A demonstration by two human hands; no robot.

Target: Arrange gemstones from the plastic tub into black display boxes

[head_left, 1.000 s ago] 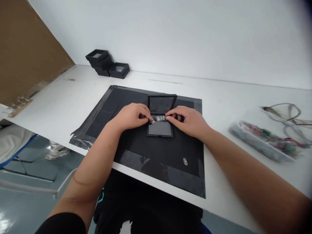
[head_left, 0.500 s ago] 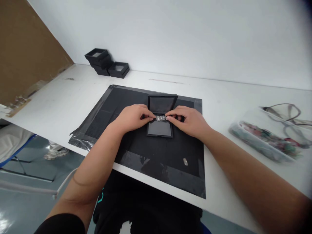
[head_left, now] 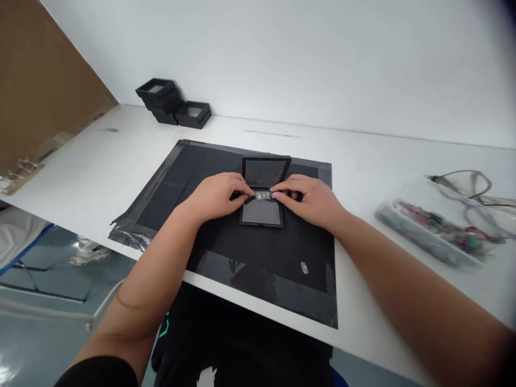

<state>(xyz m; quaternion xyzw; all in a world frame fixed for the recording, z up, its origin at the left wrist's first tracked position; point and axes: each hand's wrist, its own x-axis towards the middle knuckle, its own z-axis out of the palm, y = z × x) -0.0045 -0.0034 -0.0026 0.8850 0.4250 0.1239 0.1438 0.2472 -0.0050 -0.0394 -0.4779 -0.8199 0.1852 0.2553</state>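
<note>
A black hinged display case [head_left: 262, 215] lies open on a dark mat, its lid raised at the back. Both lid and base have a greyish clear pane. Across the case, just in front of the hinge, runs a short row of small clear-silver pieces [head_left: 264, 195]; their exact kind is too small to tell. My left hand [head_left: 215, 198] pinches the row's left end between thumb and fingertips. At its right end, my right hand [head_left: 310, 200] pinches likewise. Whether the row touches the lower pane I cannot tell.
A black mat [head_left: 161, 188] is taped to the white table. One small shiny piece [head_left: 304, 267] lies near its front right. Stacked black frames [head_left: 159, 99] stand at the back left. To the right are a clear plastic box [head_left: 427, 236] of colourful bits and eyeglasses [head_left: 467, 185].
The whole view has shifted slightly, with everything a little further left. Both hands keep their pinch on the row of small pieces, and the case stays open.
</note>
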